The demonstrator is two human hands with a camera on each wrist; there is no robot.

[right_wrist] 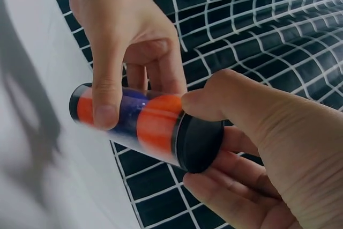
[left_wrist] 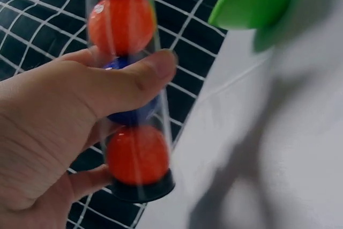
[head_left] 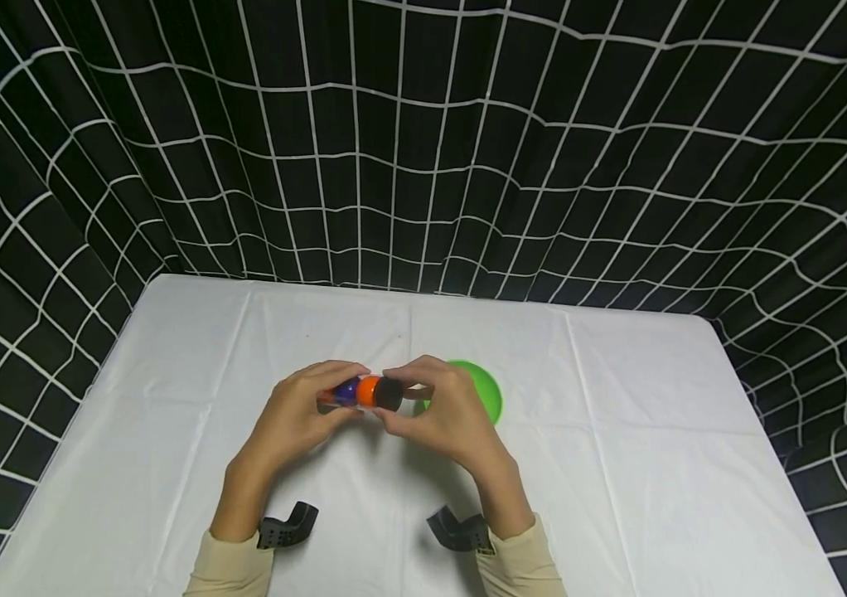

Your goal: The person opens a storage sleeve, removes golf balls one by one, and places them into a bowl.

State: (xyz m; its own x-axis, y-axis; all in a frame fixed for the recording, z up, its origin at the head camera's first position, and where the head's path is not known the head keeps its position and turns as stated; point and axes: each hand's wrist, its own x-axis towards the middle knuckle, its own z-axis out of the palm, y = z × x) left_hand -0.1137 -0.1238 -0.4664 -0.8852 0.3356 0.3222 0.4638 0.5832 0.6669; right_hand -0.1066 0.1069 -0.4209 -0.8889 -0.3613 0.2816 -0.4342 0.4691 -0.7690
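A clear tube with black end caps holds two orange balls and a blue one between them; the tube [left_wrist: 136,116] is raised above the table, lying sideways in the head view. My left hand [head_left: 302,412] grips it around the middle, thumb across the blue ball [left_wrist: 134,113]. At the tube's right end, my right hand [head_left: 447,408] pinches the black cap [right_wrist: 201,142] between thumb and fingers. The cap is on the tube. An orange ball [head_left: 368,390] lies just inside that end. Part of the other orange ball [right_wrist: 86,104] is hidden by the left thumb.
Behind the right hand stands a green bowl [head_left: 485,393] on the white-covered table [head_left: 662,464]. A black curtain with a white grid [head_left: 423,149] hangs around the back and sides. Black curved wrist mounts [head_left: 291,526] sit on both forearms.
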